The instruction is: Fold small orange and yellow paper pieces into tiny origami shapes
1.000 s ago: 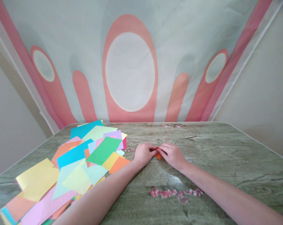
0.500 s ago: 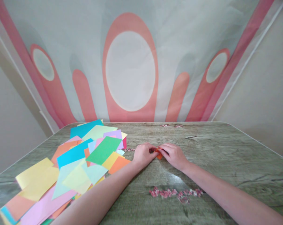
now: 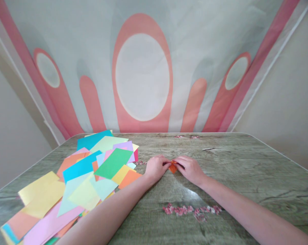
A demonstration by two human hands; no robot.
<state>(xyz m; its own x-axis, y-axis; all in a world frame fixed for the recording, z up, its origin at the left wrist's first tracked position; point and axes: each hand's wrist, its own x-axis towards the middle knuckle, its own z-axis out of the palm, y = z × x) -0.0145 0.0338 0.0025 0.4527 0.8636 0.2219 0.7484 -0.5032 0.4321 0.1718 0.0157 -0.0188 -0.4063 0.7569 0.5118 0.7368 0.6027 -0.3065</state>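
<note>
A small folded piece of orange paper [image 3: 172, 167] lies at the middle of the wooden-patterned table, with a point facing me. My left hand [image 3: 157, 168] has its fingers closed on the paper's left side. From the right, my right hand [image 3: 189, 168] pinches the other side between thumb and fingers. The fingertips of both hands nearly meet over the far edge of the paper and hide part of it.
Many loose coloured sheets [image 3: 77, 194] overlap on the left of the table [image 3: 235, 177], partly under my left forearm. Pink flower patterns [image 3: 192, 209] mark the tabletop. Behind its far edge hangs a pink and grey backdrop [image 3: 142, 76].
The left fingers and thumb have come closer together at the orange paper, and more of its front point shows. Both hands stay in nearly the same place.
</note>
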